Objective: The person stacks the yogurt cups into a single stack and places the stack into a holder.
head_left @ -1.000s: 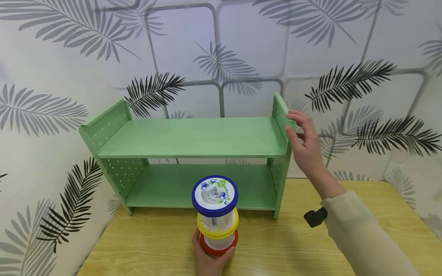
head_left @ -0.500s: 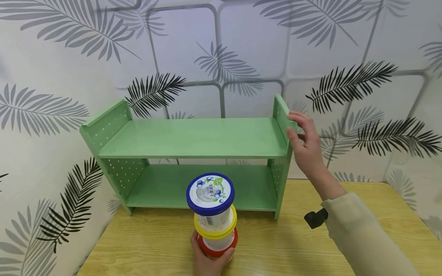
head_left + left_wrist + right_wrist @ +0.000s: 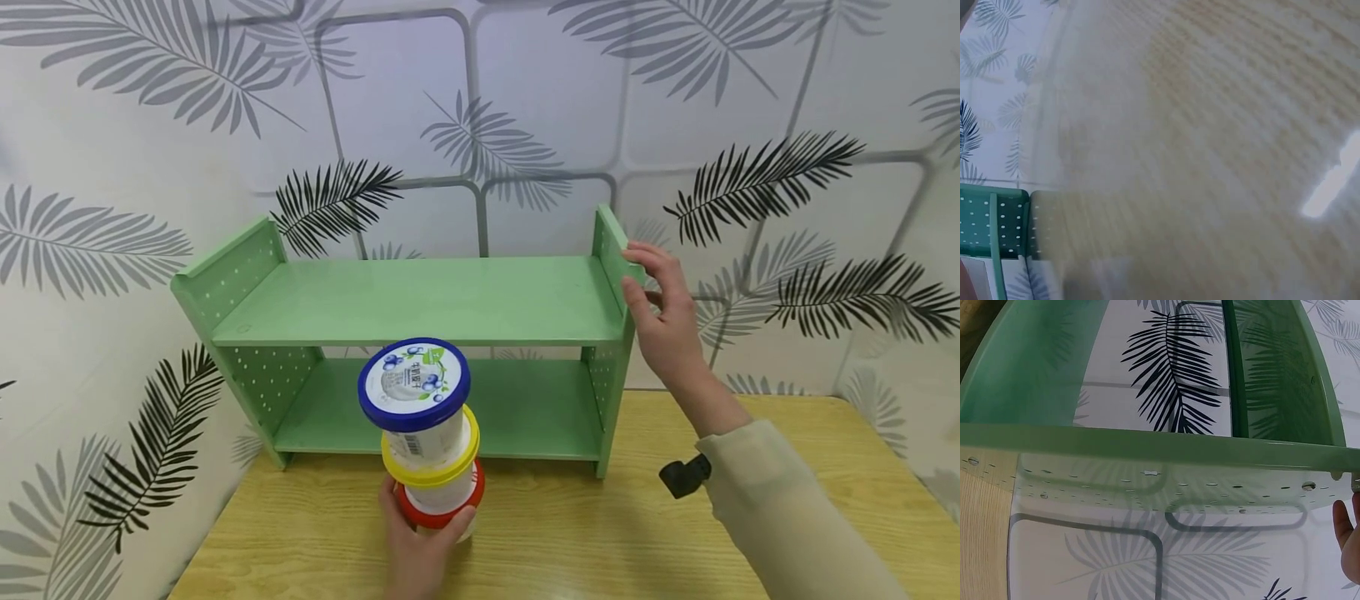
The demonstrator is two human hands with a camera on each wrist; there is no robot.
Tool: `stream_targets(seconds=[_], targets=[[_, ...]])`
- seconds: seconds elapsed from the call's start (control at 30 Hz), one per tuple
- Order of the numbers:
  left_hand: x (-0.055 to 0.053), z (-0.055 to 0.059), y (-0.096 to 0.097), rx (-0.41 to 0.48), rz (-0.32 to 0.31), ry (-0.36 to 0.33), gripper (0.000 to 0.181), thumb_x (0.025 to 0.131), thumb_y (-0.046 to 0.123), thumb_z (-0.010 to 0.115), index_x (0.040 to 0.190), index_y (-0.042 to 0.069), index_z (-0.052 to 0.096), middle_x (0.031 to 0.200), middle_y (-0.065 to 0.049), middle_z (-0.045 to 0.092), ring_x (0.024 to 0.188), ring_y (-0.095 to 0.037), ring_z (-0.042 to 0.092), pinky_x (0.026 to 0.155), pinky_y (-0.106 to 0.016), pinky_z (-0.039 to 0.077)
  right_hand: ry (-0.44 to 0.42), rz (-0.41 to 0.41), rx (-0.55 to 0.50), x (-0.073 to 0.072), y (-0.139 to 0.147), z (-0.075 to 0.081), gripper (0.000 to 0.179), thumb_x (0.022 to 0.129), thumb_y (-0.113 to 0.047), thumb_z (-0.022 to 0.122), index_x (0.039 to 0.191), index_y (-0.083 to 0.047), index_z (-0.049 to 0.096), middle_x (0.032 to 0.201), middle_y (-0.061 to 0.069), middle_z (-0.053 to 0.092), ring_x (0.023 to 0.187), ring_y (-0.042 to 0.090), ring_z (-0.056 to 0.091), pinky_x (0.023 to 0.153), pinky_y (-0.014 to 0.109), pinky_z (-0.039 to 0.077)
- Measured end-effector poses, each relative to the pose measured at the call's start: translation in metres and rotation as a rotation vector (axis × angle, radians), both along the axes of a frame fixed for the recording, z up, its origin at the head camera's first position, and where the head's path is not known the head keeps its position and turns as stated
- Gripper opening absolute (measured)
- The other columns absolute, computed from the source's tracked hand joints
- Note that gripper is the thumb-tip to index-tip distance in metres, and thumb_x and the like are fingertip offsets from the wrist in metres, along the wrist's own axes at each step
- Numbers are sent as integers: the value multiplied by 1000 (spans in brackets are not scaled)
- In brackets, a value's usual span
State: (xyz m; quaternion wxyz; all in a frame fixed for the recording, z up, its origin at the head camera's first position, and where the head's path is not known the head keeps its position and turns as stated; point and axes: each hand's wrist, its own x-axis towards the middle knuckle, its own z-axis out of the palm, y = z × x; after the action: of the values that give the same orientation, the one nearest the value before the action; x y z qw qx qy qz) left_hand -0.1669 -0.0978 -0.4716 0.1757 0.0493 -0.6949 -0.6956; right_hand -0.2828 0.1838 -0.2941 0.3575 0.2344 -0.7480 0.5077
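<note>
My left hand (image 3: 422,546) grips the red-lidded tub (image 3: 442,510) at the bottom of a stack. On it stands a yellow-lidded tub (image 3: 431,475), topped by a blue-lidded tub (image 3: 415,383) with blueberries printed on its lid. The stack leans slightly left in the head view, in front of the green two-tier shelf (image 3: 435,300). My right hand (image 3: 667,312) holds the upper front corner of the shelf's right side panel, fingers bent and thumb against its edge. Part of that hand (image 3: 1350,550) shows at the right wrist view's edge. The left wrist view misses the tubs.
The shelf stands on a wooden table (image 3: 315,533) against a leaf-patterned wall (image 3: 540,92). Its lower tier (image 3: 532,408) lies behind the stack. Perforated side panels (image 3: 247,258) rise above the top board.
My left hand has carried the stack leftward and toward the shelf, and the blue lid now overlaps the upper board's front edge in view. My right hand stays where it was.
</note>
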Motion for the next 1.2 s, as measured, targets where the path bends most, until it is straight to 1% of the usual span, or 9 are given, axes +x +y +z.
stream_targets(seconds=[0.1,0.2,0.27,0.4,0.6,0.8,0.93,1.03,1.2], targets=[[-2,10,-4,22,-3,25,95,72,6,86,143,15,23,132,-6,46,115,-22,49,95,-23,44,2,1,-1,4,-3,3,32,100,3,45,132,7,48,144,19,40,128,30,39,86,23,40],[-3,20,-6,46,-16,77,93,73,2,84,143,14,23,132,-6,46,115,-20,50,95,-23,44,6,7,-3,5,-4,4,32,100,4,45,131,8,47,144,21,39,128,30,39,86,24,40],[-4,26,-8,38,-22,115,92,74,0,83,142,13,24,131,-6,46,114,-19,50,95,-23,45,7,6,-4,3,-3,2,32,100,3,45,132,6,48,144,18,40,128,28,39,86,24,40],[-6,35,-12,22,-35,155,90,75,-1,82,142,13,24,130,-6,47,114,-19,51,94,-23,45,10,3,-3,-1,1,-3,33,101,-1,47,134,0,50,145,9,42,128,22,40,86,24,40],[-9,52,-14,45,-67,163,88,76,0,81,141,17,24,131,-4,47,116,-22,50,94,-26,47,18,7,-4,-3,3,-5,33,102,-4,47,134,-2,51,145,5,42,128,21,40,86,25,41],[-16,71,-16,56,-56,228,84,78,0,79,142,16,26,131,-5,47,117,-22,49,95,-26,47,16,0,-7,0,0,-2,33,101,-3,46,134,1,50,145,10,42,128,24,39,85,24,41],[-22,85,-20,74,-70,273,84,78,-1,79,141,16,27,132,-4,48,119,-22,49,95,-28,48,19,-1,-16,-2,-1,-2,32,101,-2,46,133,2,50,145,11,42,127,24,40,85,25,41],[-25,95,-25,69,-90,281,83,79,0,79,142,17,26,132,-2,49,119,-22,49,96,-30,48,28,2,-24,-6,0,-6,31,102,-4,46,133,0,50,144,9,42,127,21,40,86,25,41],[-32,108,-31,48,-77,280,80,81,3,78,141,19,27,132,0,49,120,-20,49,97,-33,47,39,0,-36,-6,-2,-6,31,101,-3,47,132,0,51,143,10,43,126,21,40,84,25,41]])
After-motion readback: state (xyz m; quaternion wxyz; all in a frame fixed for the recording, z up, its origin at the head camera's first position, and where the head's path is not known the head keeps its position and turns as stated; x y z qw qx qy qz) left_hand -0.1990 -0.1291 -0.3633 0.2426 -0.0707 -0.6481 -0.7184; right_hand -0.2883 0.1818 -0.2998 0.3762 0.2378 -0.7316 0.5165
